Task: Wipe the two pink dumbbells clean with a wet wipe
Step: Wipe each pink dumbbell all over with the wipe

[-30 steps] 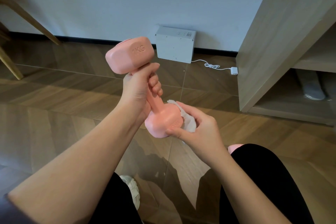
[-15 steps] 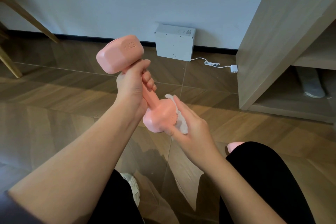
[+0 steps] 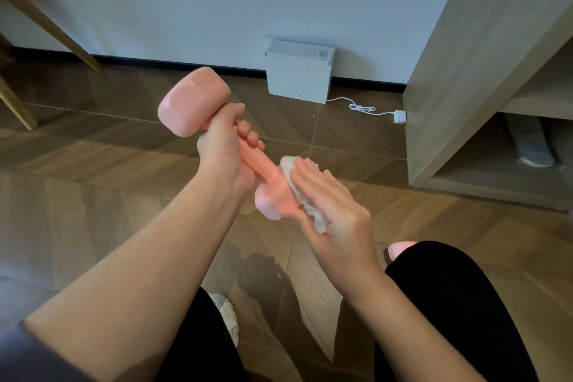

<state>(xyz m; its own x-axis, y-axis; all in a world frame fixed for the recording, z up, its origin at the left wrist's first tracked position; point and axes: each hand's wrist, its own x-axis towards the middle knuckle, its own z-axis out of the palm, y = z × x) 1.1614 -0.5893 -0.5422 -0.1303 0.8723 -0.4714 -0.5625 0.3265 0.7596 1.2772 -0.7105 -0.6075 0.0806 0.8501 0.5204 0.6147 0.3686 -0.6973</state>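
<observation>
In the head view, the left grip (image 3: 223, 146) was curled tight round the handle of 1 pink dumbbell (image 3: 192, 102). It held the dumbbell tilted in the air above the floor (image 3: 93, 195), 1 head up to the left and the other down to the right. The right grip (image 3: 335, 205) lay nearly flat, fingers straight, pressing a crumpled white wipe (image 3: 313, 217) against the lower head. Its thumb was hidden, so I could not tell whether it hooked under that head. A pink tip of what looked like the 2nd dumbbell (image 3: 400, 250) showed on the floor just behind the right knee. A white box (image 3: 299, 74) stood against the wall, well apart. I judged 3 risks from here. The wipe was only pinned by flat fingers, so a fast stroke could slide it off and drop it. A wetted handle could turn slick and slip through the left grip toward the shoe (image 3: 228, 316) below. The upper head, and the handle under the fingers, could be left unwiped.
</observation>
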